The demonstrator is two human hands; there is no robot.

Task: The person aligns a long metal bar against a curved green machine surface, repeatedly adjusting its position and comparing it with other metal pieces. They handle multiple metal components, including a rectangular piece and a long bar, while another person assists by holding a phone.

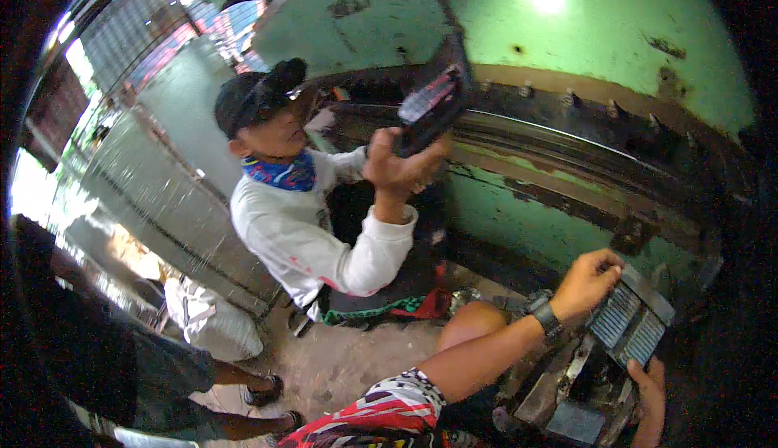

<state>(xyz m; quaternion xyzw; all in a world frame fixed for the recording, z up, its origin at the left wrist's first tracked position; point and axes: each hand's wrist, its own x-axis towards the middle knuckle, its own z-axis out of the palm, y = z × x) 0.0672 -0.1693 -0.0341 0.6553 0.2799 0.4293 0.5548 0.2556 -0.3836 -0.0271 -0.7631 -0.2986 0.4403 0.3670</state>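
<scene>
A grey louvered metal panel (630, 324) with two rows of slots is tilted at the lower right. My right hand (648, 387) grips its lower edge, thumb against the rim; the other fingers are hidden behind it. At the panel's upper left corner is my left hand (587, 284), its fingers curled together in a pinch. What it holds, if anything, I cannot make out. A dark watch (548, 318) is on my left wrist. Beneath the panel are a worn block (545, 399) and a small flat grey plate (577, 421).
A co-worker in a white shirt (279, 225) holds up a dark slotted panel (438, 96) in front of me. A large green machine (567, 43) with a bolted dark beam spans the back. At left stand another person's legs (243, 383) beside a white sack (219, 326).
</scene>
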